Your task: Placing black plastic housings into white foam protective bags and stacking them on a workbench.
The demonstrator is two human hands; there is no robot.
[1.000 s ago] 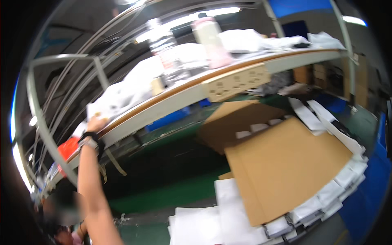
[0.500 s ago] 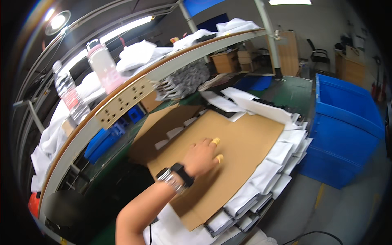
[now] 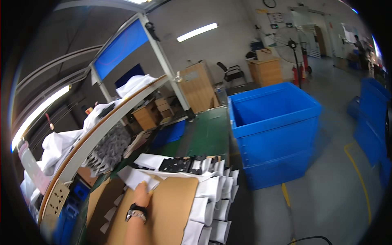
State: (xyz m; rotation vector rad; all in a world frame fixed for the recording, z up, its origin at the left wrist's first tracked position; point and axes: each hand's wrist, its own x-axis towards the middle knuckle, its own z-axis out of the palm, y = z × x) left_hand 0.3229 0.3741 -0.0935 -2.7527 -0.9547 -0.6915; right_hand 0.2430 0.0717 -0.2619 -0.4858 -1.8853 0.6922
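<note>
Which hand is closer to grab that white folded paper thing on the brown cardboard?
Left hand, probably: it already rests on the white folded packet atop the brown cardboard sheet. The right hand is out of view.

Ahead on your right stands a large blue bin (image 3: 274, 122) on the grey floor (image 3: 326, 204). A second blue bin (image 3: 373, 118) sits at the far right. Behind are a wooden cabinet (image 3: 198, 87), a black chair (image 3: 231, 74) and a standing fan (image 3: 290, 43). Your overhead shelf (image 3: 102, 124) carries white bundles (image 3: 134, 85).
</note>
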